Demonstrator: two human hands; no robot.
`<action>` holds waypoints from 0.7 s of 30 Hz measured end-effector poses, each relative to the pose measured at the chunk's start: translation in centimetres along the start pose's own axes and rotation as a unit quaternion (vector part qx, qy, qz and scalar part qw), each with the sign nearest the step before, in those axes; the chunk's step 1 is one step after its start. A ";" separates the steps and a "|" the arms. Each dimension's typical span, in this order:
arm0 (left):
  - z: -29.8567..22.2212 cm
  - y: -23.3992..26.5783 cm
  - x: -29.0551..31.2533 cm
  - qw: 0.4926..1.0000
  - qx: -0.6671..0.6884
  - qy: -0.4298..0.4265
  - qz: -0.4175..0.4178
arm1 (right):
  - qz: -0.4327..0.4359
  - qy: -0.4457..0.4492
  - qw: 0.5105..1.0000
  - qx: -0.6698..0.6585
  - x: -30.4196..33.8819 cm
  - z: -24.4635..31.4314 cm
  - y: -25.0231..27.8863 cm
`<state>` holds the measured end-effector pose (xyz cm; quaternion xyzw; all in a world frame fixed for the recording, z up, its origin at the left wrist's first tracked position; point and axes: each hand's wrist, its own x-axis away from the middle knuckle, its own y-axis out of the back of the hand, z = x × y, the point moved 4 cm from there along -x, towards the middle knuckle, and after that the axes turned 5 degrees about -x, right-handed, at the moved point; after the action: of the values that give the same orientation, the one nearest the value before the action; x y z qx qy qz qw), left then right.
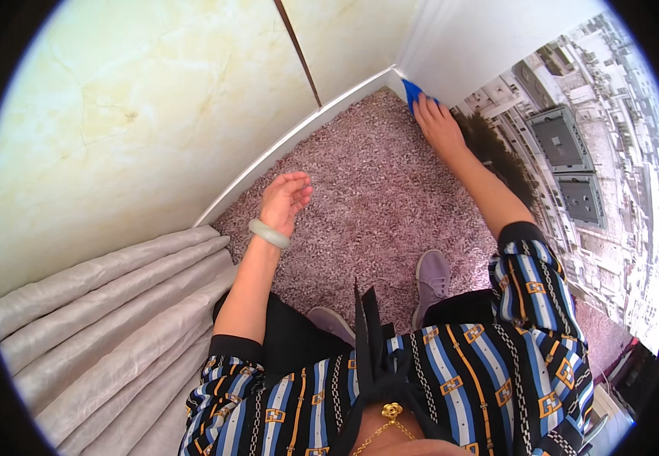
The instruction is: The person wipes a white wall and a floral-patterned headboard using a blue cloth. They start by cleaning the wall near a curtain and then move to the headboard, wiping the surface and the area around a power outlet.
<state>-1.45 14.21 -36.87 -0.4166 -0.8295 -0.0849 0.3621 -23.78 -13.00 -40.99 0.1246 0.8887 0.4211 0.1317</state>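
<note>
One pale yellow marbled wall (pixel 131 114) fills the far left, split by one thin dark vertical seam. One wall panel printed with a grey aerial city view (pixel 603 175) runs down the right side. One speckled pink-and-grey shag carpet (pixel 375 190) covers the floor between them, edged by one white baseboard (pixel 284 144). One grey pleated curtain (pixel 101 327) lies at near left. Two grey shoes, mine, stand on the carpet near me, the right shoe (pixel 432 277) fully visible, the left one partly hidden by my shirt.

My right hand (pixel 439 125) reaches to the far corner, fingers closed on one small blue cloth (pixel 411 91) pressed where carpet meets baseboard. My hand covers most of the cloth. My left hand (pixel 284 199) hovers above the carpet, fingers loosely curled, holding nothing, with one pale green bangle (pixel 268 233) on its wrist.
</note>
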 end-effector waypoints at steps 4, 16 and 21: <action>-0.4 -0.6 0.1 1.000 -0.005 -0.009 0.026 | 0.054 0.033 0.997 0.033 5.7 0.4 0.9; 2.4 -1.6 -2.0 0.996 -0.077 0.002 0.048 | 0.032 -0.050 0.998 0.011 -1.7 0.6 1.5; 1.9 -3.4 -1.9 0.995 -0.073 0.003 0.069 | 0.068 -0.046 0.996 0.046 10.9 0.7 2.7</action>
<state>-4.31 11.66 -39.01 -0.4979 -0.7895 -0.1210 0.3380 -33.44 -7.18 -40.74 0.2098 0.8896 0.3816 0.1374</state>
